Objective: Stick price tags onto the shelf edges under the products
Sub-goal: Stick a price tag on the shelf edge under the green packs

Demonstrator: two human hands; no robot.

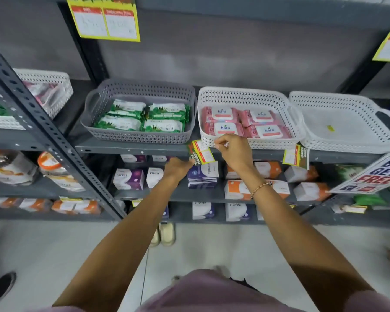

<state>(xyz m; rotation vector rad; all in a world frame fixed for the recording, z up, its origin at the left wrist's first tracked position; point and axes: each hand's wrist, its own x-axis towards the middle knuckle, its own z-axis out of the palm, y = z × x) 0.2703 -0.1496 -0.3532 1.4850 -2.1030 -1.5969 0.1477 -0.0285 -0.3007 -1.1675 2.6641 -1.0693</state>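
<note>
Head view: tag [201,152] print too blurred to read; left-hand fingers hidden behind its lower corner. Thin glossy paper, yellow-edged, tilted against grey metal shelf edge [133,150] below perforated white plastic basket [245,97]. Left hand [178,168] gripping tag from below-left; right hand [233,149] pinched at its upper right corner.

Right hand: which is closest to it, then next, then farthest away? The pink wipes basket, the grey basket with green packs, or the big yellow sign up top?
From the right hand:
1. Pink wipes basket: just above it, fingers at its front rim.
2. Grey basket: to the left, same shelf.
3. Yellow sign: far up, top left.
</note>
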